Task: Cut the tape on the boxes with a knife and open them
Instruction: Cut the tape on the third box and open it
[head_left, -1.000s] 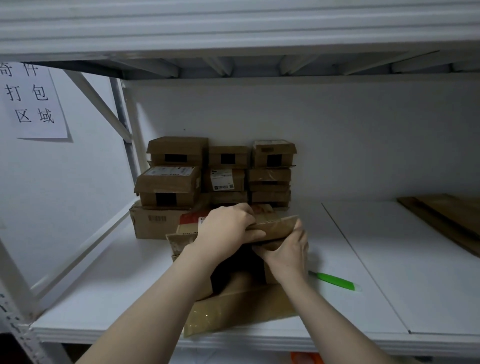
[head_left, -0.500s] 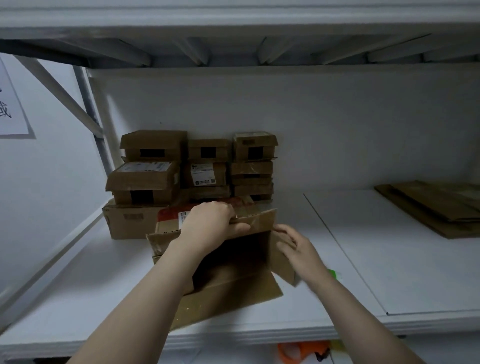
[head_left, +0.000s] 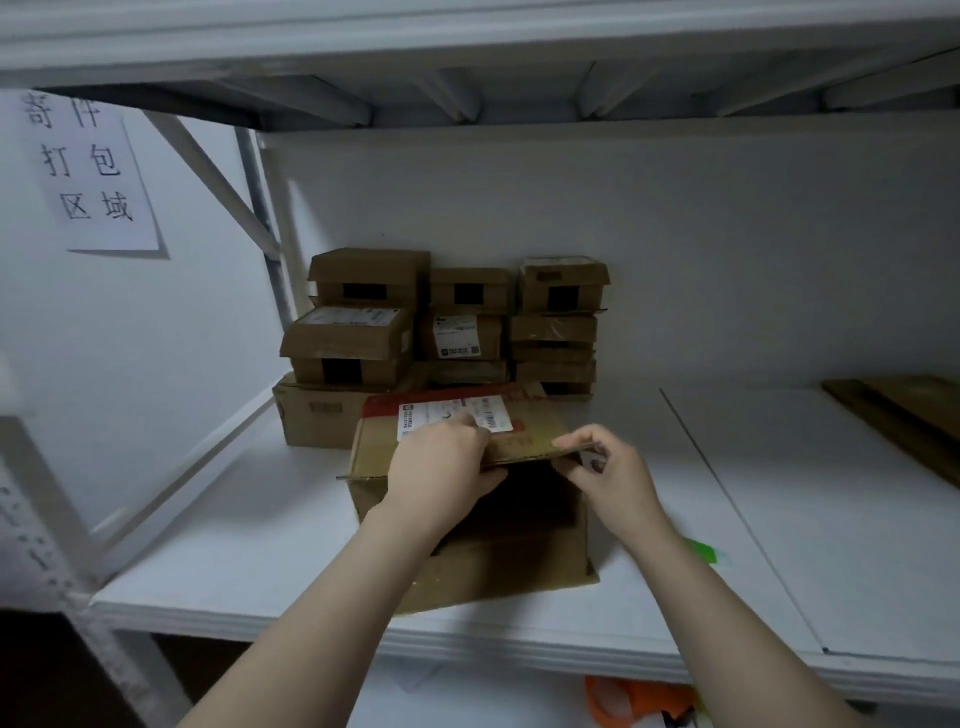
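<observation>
Cardboard box seemed light but bendy, so left hand and right hand both pinched its top flap at the edge.

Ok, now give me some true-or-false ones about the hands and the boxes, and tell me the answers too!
1. The left hand and the right hand both grip the top flap of the front box. True.
2. The green knife is in the right hand. False: it lies on the shelf, beside the right forearm.
3. Small boxes are stacked behind the front box. True.
4. The paper sign hangs on the right. False: it is on the left wall.
5. The front box has a white label on top. True.
</observation>
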